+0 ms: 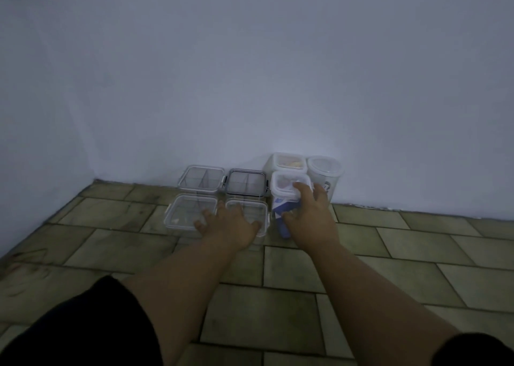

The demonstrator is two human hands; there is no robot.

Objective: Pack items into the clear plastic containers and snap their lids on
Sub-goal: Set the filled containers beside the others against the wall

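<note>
The tall clear container (286, 199) stands on the tiled floor (306, 296) close to the wall (250, 73), at the right end of the group. Its long axis runs up from the floor, upright or nearly so; the dim light does not settle a slight lean. It has a white clip lid (283, 183), and a blue and white packet (285, 231) shows through its side.

The right grip (311, 218) is clamped on it. The fingers curl over the lid's right corner and the thumb presses the body lower down on the left. The container therefore lies straight ahead of and partly under that hand, and the right arm is plainly the nearer one. Any press on the lid's clips would probably come from above, down the long axis.

The left grip (230, 222) lies flat with fingers spread on the lid of a low square container (257, 210) just left of the tall one, holding nothing.

Another low container (183, 212) sits just beside that. Behind these 2 are a clear divided box (201, 179) and a dark-rimmed box (246, 183). Behind the tall container are a white square tub (289, 162) with yellowish contents and a round tub (325, 171).
</note>
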